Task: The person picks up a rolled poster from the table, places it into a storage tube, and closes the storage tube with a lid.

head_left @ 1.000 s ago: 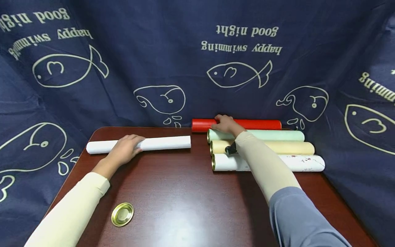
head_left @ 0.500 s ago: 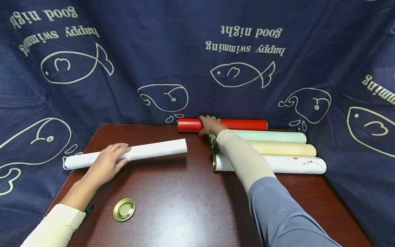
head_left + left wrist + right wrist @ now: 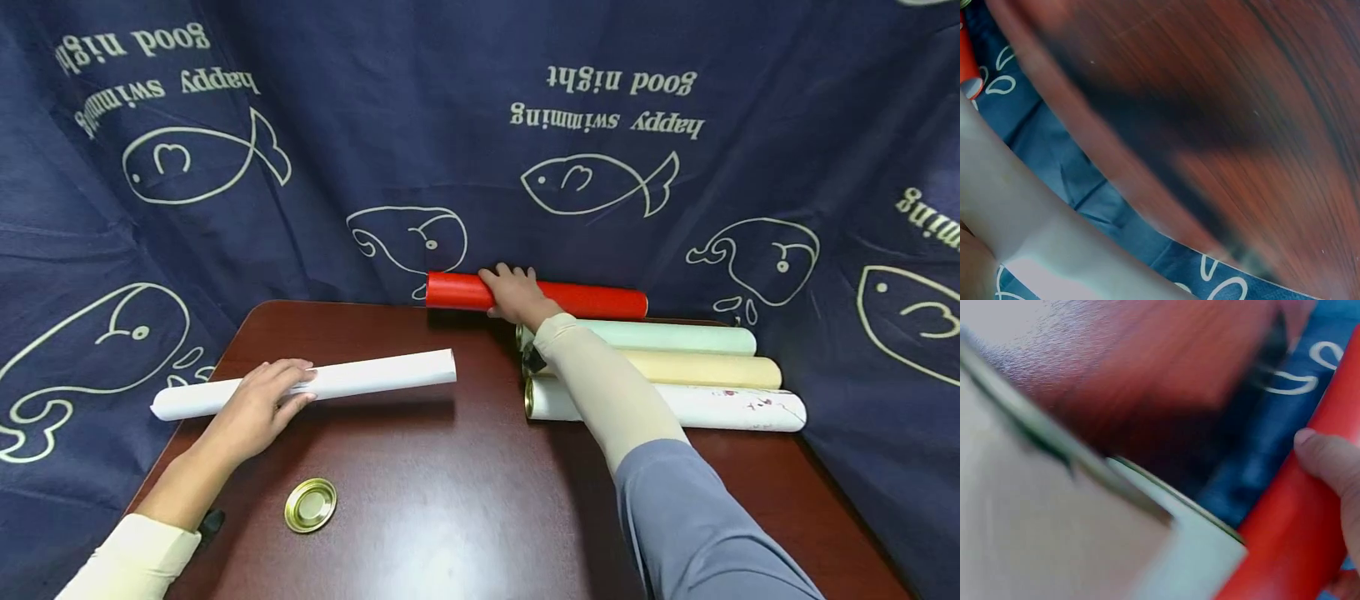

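My left hand grips a rolled sheet of white paper near its middle. The roll hangs over the table's left half, its shadow below it and its right end slightly higher. In the left wrist view the paper roll crosses the lower left corner. At the back edge my right hand holds a red cardboard tube left of its middle, fingers over the top. A thumb presses along the red tube in the right wrist view. The red tube shows a pale hollow end in the left wrist view.
Three more tubes lie side by side at the right: mint green, cream and white with red blossoms. A round gold lid sits on the dark wood table. Navy printed cloth hangs behind.
My left hand has lifted the paper roll and brought it left and nearer. The red tube, held in my right hand, has shifted left and risen slightly. The head view has turned a little.
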Demonstrator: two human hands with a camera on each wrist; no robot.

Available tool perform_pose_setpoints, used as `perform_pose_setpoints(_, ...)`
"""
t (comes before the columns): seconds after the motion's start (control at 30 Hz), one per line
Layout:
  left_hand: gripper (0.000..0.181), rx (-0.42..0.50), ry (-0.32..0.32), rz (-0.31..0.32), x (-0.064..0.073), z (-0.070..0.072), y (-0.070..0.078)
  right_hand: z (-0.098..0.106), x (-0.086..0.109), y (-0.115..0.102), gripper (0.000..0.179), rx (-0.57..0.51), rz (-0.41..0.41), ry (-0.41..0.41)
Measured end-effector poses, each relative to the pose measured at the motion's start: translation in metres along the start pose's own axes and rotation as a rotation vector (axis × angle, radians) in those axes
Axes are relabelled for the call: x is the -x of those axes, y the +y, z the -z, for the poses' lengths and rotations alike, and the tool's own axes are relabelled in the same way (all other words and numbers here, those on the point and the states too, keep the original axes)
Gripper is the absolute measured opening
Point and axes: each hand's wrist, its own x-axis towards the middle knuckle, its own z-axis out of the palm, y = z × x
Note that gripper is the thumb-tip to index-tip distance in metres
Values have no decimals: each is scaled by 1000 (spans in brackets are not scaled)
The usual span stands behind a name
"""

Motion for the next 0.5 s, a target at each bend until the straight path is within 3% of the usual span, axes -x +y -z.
perform_pose_setpoints(0.23,30,24,-5,23,4,-3,10,29,32,9,76,-23,148,188)
perform_pose_setpoints(0.5,29,23,32,3,2,3,23,52,118,29,72,-71,234,473)
